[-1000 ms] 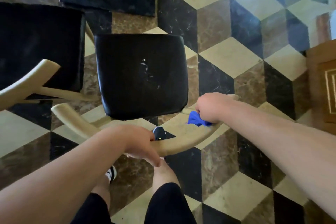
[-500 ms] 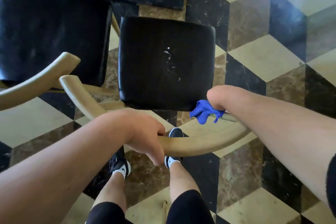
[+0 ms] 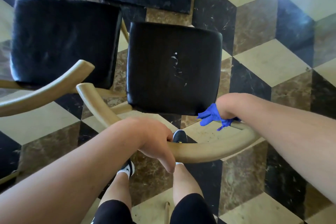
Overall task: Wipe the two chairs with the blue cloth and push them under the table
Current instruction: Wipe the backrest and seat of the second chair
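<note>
Padding, black and dusty, tops the pale wooden chair on the far left, its curved back rail ending just beside the second black-seated wooden chair. Left grip curls over this second chair's bowed wooden top rail, thumb hanging down the near side. White streaks mark the seat. Further right, the crumpled blue cloth lies on the same rail, clutched under the right grip, fingers hidden. Cube-patterned tiled floor spreads beneath.
</note>
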A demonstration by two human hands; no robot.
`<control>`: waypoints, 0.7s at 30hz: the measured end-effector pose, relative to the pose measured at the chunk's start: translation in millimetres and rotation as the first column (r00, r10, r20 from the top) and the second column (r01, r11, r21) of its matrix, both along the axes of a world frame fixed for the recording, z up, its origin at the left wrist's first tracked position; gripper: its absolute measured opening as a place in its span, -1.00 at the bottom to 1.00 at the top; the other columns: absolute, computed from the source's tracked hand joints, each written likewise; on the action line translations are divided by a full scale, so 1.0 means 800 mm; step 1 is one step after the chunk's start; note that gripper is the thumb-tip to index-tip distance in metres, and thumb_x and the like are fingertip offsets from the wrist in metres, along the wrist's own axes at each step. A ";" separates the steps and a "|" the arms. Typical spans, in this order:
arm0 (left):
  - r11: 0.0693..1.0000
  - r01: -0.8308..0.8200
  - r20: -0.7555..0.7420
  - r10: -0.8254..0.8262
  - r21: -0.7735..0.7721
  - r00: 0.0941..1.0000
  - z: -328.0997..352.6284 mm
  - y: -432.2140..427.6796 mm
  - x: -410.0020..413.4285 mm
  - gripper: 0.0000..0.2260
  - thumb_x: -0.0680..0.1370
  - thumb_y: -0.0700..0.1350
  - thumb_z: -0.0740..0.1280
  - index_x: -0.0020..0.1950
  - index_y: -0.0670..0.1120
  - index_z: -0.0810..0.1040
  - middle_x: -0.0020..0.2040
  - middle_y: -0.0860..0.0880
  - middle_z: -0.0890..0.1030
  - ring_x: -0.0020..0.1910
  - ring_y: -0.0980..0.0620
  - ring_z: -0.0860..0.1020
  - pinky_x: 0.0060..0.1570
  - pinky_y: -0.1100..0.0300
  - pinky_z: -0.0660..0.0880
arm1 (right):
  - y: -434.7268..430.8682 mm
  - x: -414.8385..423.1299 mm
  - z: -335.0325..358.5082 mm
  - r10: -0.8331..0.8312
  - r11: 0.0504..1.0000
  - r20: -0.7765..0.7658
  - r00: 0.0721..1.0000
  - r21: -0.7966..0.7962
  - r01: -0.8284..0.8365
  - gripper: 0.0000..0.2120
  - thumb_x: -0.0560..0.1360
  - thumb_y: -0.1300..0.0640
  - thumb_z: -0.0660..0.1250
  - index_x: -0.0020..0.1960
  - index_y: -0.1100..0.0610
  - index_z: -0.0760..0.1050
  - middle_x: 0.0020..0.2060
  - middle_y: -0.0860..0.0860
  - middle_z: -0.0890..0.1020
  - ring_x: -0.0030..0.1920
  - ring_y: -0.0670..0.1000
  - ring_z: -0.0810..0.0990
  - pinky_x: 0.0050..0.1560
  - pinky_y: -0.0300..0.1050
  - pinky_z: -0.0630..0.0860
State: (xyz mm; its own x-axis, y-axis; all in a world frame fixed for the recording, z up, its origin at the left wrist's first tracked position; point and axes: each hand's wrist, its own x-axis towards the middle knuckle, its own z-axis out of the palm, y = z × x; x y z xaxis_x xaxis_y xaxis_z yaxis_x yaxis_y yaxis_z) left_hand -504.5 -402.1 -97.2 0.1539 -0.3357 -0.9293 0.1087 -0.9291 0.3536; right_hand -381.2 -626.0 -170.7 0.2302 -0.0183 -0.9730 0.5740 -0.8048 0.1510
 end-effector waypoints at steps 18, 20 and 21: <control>0.913 -0.303 0.519 0.125 0.274 0.845 -0.060 0.055 0.036 -0.39 0.63 0.32 0.26 0.61 0.08 0.31 0.41 -0.02 0.49 0.33 -0.14 0.51 0.14 -0.07 0.59 | -0.045 0.023 0.083 -0.724 0.674 0.265 0.636 0.466 0.573 -0.72 0.49 0.14 0.32 -0.31 0.12 0.28 -0.42 0.05 0.43 -0.41 0.07 0.37 -0.37 -0.07 0.25; 0.882 -0.365 0.518 0.172 0.298 0.838 -0.078 0.068 0.055 -0.32 0.63 0.30 0.29 0.68 0.09 0.20 0.50 -0.03 0.42 0.42 -0.15 0.46 0.20 -0.07 0.58 | -0.032 0.034 0.065 -0.806 0.581 0.280 0.521 0.540 0.609 -0.76 0.51 0.12 0.32 -0.26 0.18 0.35 -0.38 0.09 0.50 -0.38 0.11 0.43 -0.36 -0.06 0.30; 0.862 -0.403 0.515 0.205 0.308 0.832 -0.087 0.073 0.065 -0.29 0.63 0.29 0.30 0.70 0.09 0.15 0.55 -0.04 0.38 0.46 -0.16 0.43 0.22 -0.07 0.57 | -0.025 0.041 0.055 -0.833 0.545 0.295 0.468 0.582 0.603 -0.78 0.52 0.11 0.31 -0.22 0.21 0.40 -0.35 0.11 0.55 -0.35 0.13 0.47 -0.34 -0.04 0.34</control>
State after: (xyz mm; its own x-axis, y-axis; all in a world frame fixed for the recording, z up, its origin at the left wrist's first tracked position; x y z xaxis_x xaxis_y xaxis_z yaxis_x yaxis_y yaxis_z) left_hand -452.8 -343.9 -166.6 0.6171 0.1729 -0.7676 0.3299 -0.9425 0.0529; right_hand -348.2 -645.7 -126.4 0.7252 -0.1099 -0.6797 -0.3146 -0.9310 -0.1851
